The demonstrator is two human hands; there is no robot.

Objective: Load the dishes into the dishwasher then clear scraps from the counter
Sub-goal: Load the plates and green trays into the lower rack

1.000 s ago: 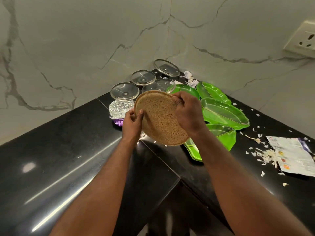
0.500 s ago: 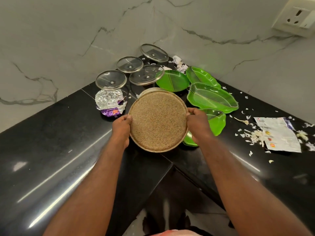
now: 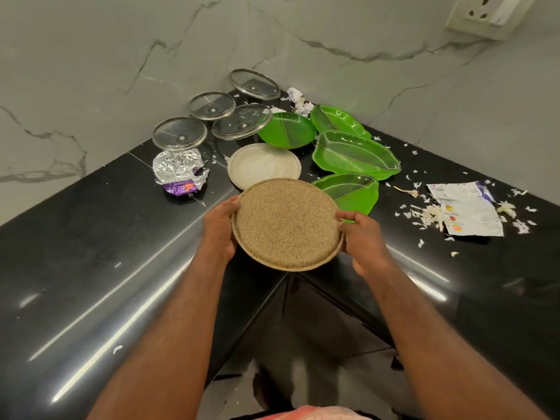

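Left grip [image 3: 219, 234] & right grip [image 3: 362, 237] both clamped on opp. rims of speckled brown plate [image 3: 286, 222], held over bench [image 3: 91, 237] inner corner, just near-side of white plate [image 3: 263, 166].

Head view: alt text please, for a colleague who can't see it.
A left hand and a right hand grip a round speckled brown plate by its rim above the corner of a black counter. Behind it lie a pale plate, four green dishes, four glass lids and a foil wrapper; white scraps and a printed wrapper litter the right side.
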